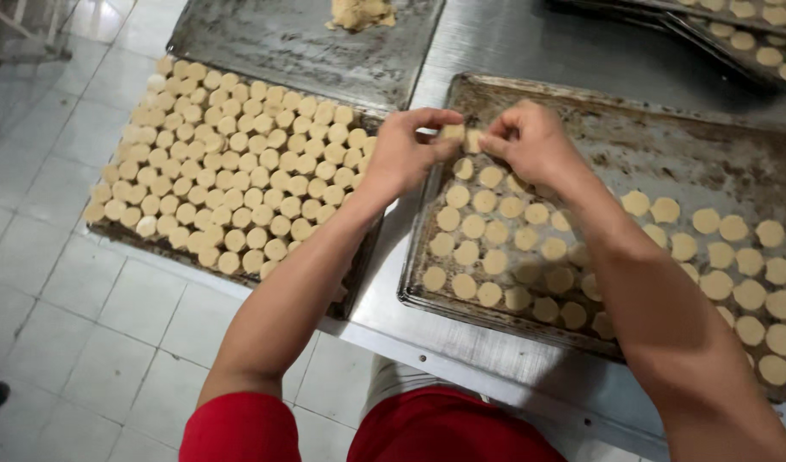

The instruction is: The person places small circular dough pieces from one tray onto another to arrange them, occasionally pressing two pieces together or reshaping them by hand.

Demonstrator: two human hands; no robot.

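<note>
My left hand (406,150) and my right hand (534,141) meet over the top left corner of a dark, worn baking tray (667,145). My left fingers pinch a small pale dough disc (450,132); my right fingertips hold another dough disc (473,139) right beside it. Below my hands, rows of round dough discs (487,231) lie flat on that tray, with more discs toward its right side. To the left, a second tray (358,287) is packed tight with several rows of the same discs.
A third metal tray (281,43) at the back holds a lump of dough (361,13). More trays with discs (752,38) sit at the top right. Everything rests on a steel table (513,51); a tiled floor (85,325) lies to the left.
</note>
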